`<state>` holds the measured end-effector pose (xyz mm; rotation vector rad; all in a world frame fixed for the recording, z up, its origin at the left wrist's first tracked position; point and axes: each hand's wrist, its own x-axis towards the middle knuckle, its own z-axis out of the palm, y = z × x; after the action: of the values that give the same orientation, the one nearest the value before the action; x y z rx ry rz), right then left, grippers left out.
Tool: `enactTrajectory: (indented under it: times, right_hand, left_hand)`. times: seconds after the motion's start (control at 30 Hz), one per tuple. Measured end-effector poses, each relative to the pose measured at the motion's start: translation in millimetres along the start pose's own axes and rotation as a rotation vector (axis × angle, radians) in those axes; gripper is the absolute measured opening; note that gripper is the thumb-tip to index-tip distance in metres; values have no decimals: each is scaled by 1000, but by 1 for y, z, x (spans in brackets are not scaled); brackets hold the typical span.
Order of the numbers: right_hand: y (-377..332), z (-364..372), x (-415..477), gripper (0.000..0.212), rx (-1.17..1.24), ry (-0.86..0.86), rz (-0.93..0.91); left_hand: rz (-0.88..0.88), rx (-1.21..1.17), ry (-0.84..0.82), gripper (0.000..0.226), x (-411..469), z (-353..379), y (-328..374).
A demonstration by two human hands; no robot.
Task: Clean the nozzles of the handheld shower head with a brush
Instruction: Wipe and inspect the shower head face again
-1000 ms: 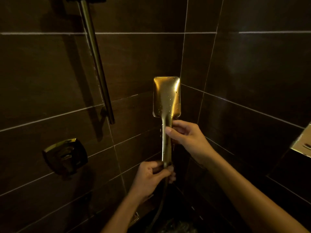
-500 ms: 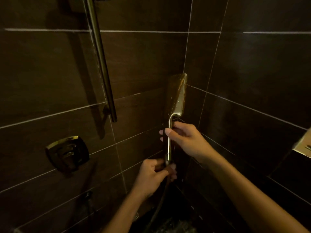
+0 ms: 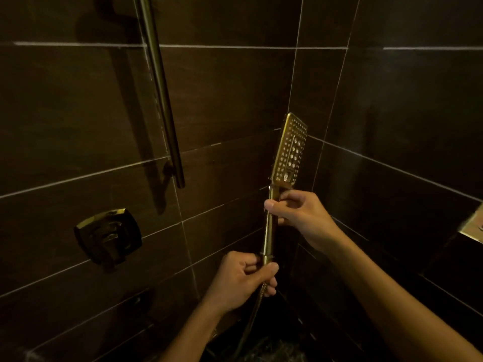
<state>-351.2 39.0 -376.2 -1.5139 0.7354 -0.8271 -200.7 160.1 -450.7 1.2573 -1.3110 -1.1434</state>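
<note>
shower head: gold rectangular metal handheld shower head (image 3: 287, 142), held upright in the corner where the two tiled walls meet (cannot tell whether it touches the tiles).
nozzle face: turned toward the camera and a bit to the right, seen at an angle. Rows of small round nozzles (image 3: 295, 155) show, with larger ones down a centre strip.
handle: slim round gold metal handle (image 3: 269, 231) runs nearly straight down from the head, between the two hands.
right hand: right hand (image 3: 300, 212) pinches the top of the handle just under the head, with the thumb across the front and the fingers curled round behind.
left hand: left hand (image 3: 243, 278) has its fingers curled round the bottom end of the handle at the collar, thumb laid across the front.
hose: thin gold metal hose (image 3: 251, 317) drops from under the left hand toward the dark floor; its lower part is lost in shadow.
slide bar: round gold metal wall bar (image 3: 159, 100) on the left wall. Its lower end sits up and left of the hands, well apart from the shower head.
valve: square gold metal valve plate with a lever (image 3: 108, 237) on the left wall, below the bar's end and left of the left hand.
walls: dark brown rectangular wall tiles (image 3: 65, 113) with pale grout lines.
right edge: pale lit shape (image 3: 472, 226) set in the right wall, cut off by the frame (cannot tell what it is).
light: dim and warm, so fine detail on the nozzles is not readable.
</note>
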Motion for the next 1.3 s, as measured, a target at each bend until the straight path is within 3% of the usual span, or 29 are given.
enactTrajectory:
  times: [0.2, 0.33, 0.4, 0.47, 0.57, 0.7, 0.87, 1.1, 1.3]
  right_hand:
    - [-9, 14, -11, 15, 656, -362, 183]
    - [-8, 20, -8, 20, 893, -604, 129]
    - [-10, 22, -9, 23, 947, -661, 129]
    - [-13, 19, -9, 23, 951, -673, 144]
    - [-18, 8, -11, 24, 840, -569, 169]
    - [-17, -3, -19, 26, 678, -337, 171]
    - [-8, -7, -29, 30, 519, -31, 200]
    - [2, -28, -39, 35, 458, 244, 153]
    - [11, -51, -48, 31, 349, 433, 98]
  left_hand:
    - [-105, -269, -385, 29, -1, 7, 10]
    - [-256, -501, -630, 34, 8, 20, 12]
    - [-302, -589, -803, 29, 15, 29, 15]
    - [-303, -664, -869, 27, 19, 41, 17]
    - [-378, -687, -775, 41, 19, 54, 19]
    - [-522, -431, -365, 42, 20, 72, 22]
    - [-534, -220, -12, 5, 27, 99, 20]
    - [-409, -117, 152, 13, 45, 140, 1]
    - [-432, -39, 207, 16, 59, 171, -8]
